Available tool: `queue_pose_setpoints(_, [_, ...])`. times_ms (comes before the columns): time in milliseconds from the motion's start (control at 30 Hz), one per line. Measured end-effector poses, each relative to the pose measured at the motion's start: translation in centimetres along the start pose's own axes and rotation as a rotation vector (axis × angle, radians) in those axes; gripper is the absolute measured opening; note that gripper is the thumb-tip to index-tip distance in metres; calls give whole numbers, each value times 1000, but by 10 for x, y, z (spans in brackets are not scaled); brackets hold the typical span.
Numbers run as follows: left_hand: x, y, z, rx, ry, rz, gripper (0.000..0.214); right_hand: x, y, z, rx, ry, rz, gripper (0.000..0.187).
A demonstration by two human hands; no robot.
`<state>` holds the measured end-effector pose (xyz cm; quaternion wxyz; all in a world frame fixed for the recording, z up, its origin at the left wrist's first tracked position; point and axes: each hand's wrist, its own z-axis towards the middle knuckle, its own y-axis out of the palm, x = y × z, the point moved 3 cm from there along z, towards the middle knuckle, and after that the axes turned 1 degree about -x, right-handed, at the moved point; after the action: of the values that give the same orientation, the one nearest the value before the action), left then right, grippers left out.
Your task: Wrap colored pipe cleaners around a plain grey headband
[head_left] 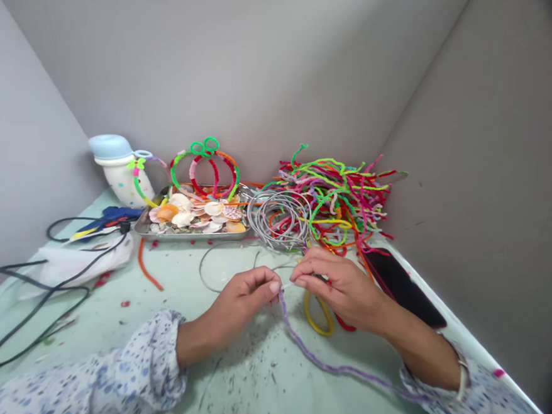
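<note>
My left hand [246, 296] is closed in a pinch near the middle of the table. From its fingertips a purple pipe cleaner [312, 359] trails down and right toward my right sleeve. Just to the right, my right hand [341, 284] pinches a thin pale strand [287, 285] that spans the small gap between the hands. What this strand is made of is too small to tell. Beneath the right hand lie a yellow pipe cleaner loop [322, 327] and a red piece [345, 324]. Behind both hands rests a coil of grey wire [279, 218].
A metal tray [193, 238] of seashells stands at the back, with pipe cleaner hoops [204, 170] upright on it. Right of it is a heap of pipe cleaners [338, 192]. A phone [405, 288] lies far right. At left are a bottle [122, 171] and a black cable [37, 307].
</note>
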<state>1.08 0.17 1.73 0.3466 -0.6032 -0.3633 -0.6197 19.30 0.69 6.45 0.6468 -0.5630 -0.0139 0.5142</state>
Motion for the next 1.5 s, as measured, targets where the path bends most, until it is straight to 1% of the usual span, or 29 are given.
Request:
queue_pose_setpoints(267, [-3,1,0,-62,4,19,26,-1,0,-3,-30,8,20,15])
queue_pose_setpoints(533, [-2,3,-1,-116,-33,22,34,-1,0,-1,-69,-38,-28,19])
queue_pose_setpoints(667, [-1,4,0,-128,-36,13,33,-2,0,-1,-72,-42,-22,18])
queue_pose_setpoints(767, [-2,4,-1,-111,-22,21,28,-2,-1,0,-60,-39,-16,18])
queue_pose_setpoints(867, [3,3,-5,-96,28,83,20,-2,-2,0,-47,-18,0,18])
queue_pose_setpoints(1000, [12,4,-12,-50,127,324,7,-3,-4,0,-36,6,17,19])
queue_pose_setpoints(1100, [16,5,-14,9,225,505,10,-2,-3,-1,-24,14,36,18])
queue_pose_setpoints(1200, [15,5,-13,82,301,612,11,0,-1,-1,-16,32,42,17])
queue_pose_setpoints(1333, [13,2,-12,163,309,640,9,2,1,-1,3,55,60,16])
queue_pose_setpoints(1500, [12,0,-12,218,287,586,6,2,0,-1,30,68,89,16])
